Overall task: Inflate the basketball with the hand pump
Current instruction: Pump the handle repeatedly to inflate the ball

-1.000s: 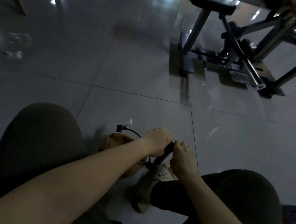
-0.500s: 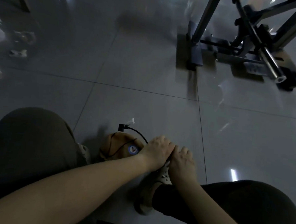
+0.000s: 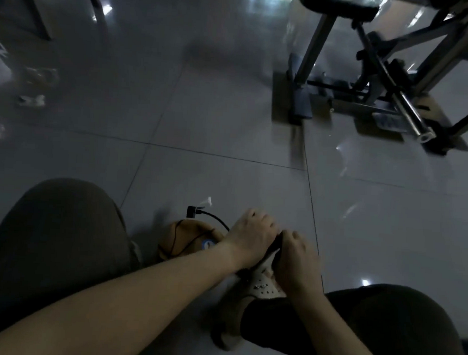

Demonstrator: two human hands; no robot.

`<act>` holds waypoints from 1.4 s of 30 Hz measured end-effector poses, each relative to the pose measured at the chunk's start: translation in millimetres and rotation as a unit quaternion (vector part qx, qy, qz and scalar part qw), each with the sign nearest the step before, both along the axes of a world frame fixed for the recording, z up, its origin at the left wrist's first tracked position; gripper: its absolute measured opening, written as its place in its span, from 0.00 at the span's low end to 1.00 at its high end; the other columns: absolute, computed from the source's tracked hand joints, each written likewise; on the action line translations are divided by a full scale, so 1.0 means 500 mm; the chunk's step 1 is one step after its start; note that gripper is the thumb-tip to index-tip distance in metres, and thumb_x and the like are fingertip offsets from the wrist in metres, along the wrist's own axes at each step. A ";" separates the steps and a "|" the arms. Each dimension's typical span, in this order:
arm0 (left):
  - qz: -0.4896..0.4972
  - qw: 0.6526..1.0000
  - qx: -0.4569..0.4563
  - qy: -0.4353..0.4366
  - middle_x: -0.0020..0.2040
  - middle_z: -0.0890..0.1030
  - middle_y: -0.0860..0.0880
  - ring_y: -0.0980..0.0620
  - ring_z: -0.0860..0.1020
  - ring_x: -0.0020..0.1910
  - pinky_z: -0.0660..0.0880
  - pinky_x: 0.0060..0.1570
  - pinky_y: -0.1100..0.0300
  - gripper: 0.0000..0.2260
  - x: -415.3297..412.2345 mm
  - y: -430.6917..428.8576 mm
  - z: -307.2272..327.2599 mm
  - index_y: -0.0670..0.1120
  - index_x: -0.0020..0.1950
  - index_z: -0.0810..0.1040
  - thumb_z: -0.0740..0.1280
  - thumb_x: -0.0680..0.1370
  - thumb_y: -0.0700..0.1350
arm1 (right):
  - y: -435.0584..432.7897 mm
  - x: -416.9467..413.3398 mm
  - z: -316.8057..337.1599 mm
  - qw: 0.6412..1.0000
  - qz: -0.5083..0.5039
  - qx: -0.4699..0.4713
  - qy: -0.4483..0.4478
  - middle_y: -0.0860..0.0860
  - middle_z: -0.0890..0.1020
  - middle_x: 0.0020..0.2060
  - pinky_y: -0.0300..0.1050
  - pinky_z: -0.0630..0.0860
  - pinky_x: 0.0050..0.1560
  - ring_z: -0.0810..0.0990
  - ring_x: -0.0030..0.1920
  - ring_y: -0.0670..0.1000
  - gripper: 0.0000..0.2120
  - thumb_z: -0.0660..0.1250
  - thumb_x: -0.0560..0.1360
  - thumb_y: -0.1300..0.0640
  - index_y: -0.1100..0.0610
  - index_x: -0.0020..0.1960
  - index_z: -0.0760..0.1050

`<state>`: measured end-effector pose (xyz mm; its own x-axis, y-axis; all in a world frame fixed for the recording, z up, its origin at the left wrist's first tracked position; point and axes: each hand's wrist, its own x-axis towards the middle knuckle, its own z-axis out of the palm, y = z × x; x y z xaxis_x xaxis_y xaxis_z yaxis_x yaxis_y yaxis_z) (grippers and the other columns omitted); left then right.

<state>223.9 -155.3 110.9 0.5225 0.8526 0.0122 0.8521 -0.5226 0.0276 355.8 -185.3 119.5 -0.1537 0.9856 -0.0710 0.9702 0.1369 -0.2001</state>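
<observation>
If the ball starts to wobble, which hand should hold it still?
Probably the left hand. Both hands grip the pump handle, but the left one sits right beside the basketball, with its wrist over the ball's edge. The right hand is on the handle's far side, away from the ball.

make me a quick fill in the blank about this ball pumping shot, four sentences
1. The left hand and the right hand both grip the pump's black ____.
2. The basketball lies on the tiled ____.
3. A thin black ____ arcs above the basketball, just left of the left hand.
4. The metal gym frame stands at the upper ____ of the view.

Missing words: handle; floor; hose; right.
</observation>
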 end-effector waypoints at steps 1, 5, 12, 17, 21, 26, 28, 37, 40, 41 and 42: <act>0.000 0.999 0.032 -0.019 0.48 0.77 0.47 0.46 0.74 0.47 0.69 0.51 0.50 0.21 -0.001 0.003 0.034 0.48 0.51 0.74 0.42 0.76 0.47 | 0.002 0.002 0.025 0.999 -0.006 0.047 0.011 0.51 0.76 0.45 0.45 0.73 0.42 0.76 0.44 0.53 0.06 0.64 0.74 0.61 0.54 0.50 0.71; 0.003 0.988 0.129 -0.081 0.44 0.76 0.47 0.47 0.72 0.43 0.70 0.49 0.50 0.13 -0.010 0.004 0.111 0.48 0.47 0.74 0.50 0.77 0.46 | -0.001 0.011 0.100 0.985 0.003 0.170 0.020 0.51 0.75 0.39 0.45 0.67 0.34 0.72 0.38 0.52 0.05 0.64 0.72 0.55 0.55 0.46 0.71; 0.050 0.989 0.111 -0.087 0.44 0.74 0.47 0.47 0.69 0.42 0.68 0.42 0.52 0.07 0.003 -0.037 -0.018 0.47 0.47 0.71 0.54 0.79 0.44 | -0.018 -0.022 -0.012 0.989 -0.008 0.121 -0.091 0.56 0.74 0.41 0.48 0.68 0.37 0.70 0.39 0.55 0.06 0.68 0.71 0.62 0.58 0.46 0.72; 0.062 0.994 0.067 -0.052 0.44 0.72 0.47 0.48 0.69 0.43 0.67 0.41 0.53 0.06 0.016 -0.030 -0.105 0.48 0.48 0.70 0.53 0.77 0.44 | -0.009 -0.016 -0.086 0.995 -0.005 0.023 -0.096 0.56 0.74 0.42 0.48 0.69 0.37 0.71 0.39 0.55 0.10 0.69 0.68 0.60 0.59 0.48 0.72; 0.056 0.998 0.035 -0.008 0.45 0.73 0.48 0.48 0.70 0.43 0.68 0.42 0.54 0.05 0.023 -0.026 -0.155 0.49 0.48 0.70 0.55 0.76 0.43 | 0.002 -0.009 -0.134 0.995 0.014 -0.036 -0.092 0.54 0.73 0.47 0.46 0.72 0.43 0.71 0.44 0.53 0.09 0.65 0.74 0.56 0.56 0.53 0.70; 0.058 0.998 -0.015 0.012 0.49 0.74 0.47 0.47 0.71 0.47 0.69 0.47 0.53 0.06 0.020 -0.013 -0.147 0.48 0.53 0.72 0.58 0.78 0.45 | 0.018 -0.004 -0.132 0.993 0.049 -0.060 -0.085 0.53 0.72 0.51 0.44 0.70 0.48 0.70 0.48 0.52 0.11 0.62 0.76 0.54 0.55 0.57 0.67; 0.053 0.997 -0.044 0.035 0.54 0.73 0.45 0.46 0.70 0.52 0.68 0.52 0.51 0.09 0.021 -0.016 -0.126 0.47 0.58 0.70 0.56 0.80 0.45 | 0.015 -0.003 -0.120 0.993 0.044 -0.078 -0.079 0.53 0.74 0.53 0.45 0.71 0.51 0.72 0.50 0.53 0.12 0.61 0.76 0.55 0.55 0.59 0.68; -0.002 0.999 -0.026 -0.023 0.56 0.77 0.45 0.45 0.73 0.55 0.70 0.55 0.53 0.09 0.013 0.018 0.051 0.46 0.56 0.74 0.59 0.78 0.44 | 0.000 0.017 0.031 1.000 -0.001 0.017 0.020 0.51 0.77 0.49 0.42 0.68 0.45 0.74 0.49 0.53 0.09 0.68 0.73 0.58 0.54 0.52 0.71; -0.018 0.997 0.020 -0.069 0.52 0.77 0.44 0.43 0.75 0.51 0.72 0.49 0.51 0.08 -0.001 0.036 0.139 0.44 0.52 0.75 0.63 0.74 0.43 | 0.008 0.013 0.099 0.991 0.000 0.133 0.003 0.52 0.76 0.43 0.46 0.71 0.42 0.75 0.43 0.54 0.09 0.69 0.71 0.56 0.54 0.48 0.71; -0.022 0.996 0.023 -0.084 0.51 0.78 0.43 0.42 0.75 0.50 0.72 0.47 0.51 0.08 -0.009 0.041 0.160 0.44 0.51 0.76 0.64 0.73 0.42 | 0.012 0.011 0.120 0.986 0.007 0.169 -0.004 0.52 0.76 0.42 0.47 0.72 0.42 0.75 0.43 0.54 0.08 0.68 0.72 0.56 0.54 0.47 0.71; -0.030 0.994 0.023 -0.103 0.50 0.78 0.42 0.41 0.76 0.49 0.72 0.45 0.51 0.07 -0.019 0.043 0.178 0.43 0.50 0.76 0.65 0.73 0.41 | 0.016 0.006 0.140 0.980 0.014 0.197 -0.012 0.52 0.76 0.42 0.48 0.72 0.41 0.75 0.42 0.54 0.07 0.68 0.73 0.55 0.54 0.47 0.71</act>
<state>214.4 -133.8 200.1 0.5542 0.8163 0.1627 0.7984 -0.5766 0.1735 358.9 -177.5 189.4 -0.1846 0.9325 0.3104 0.9687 0.2260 -0.1029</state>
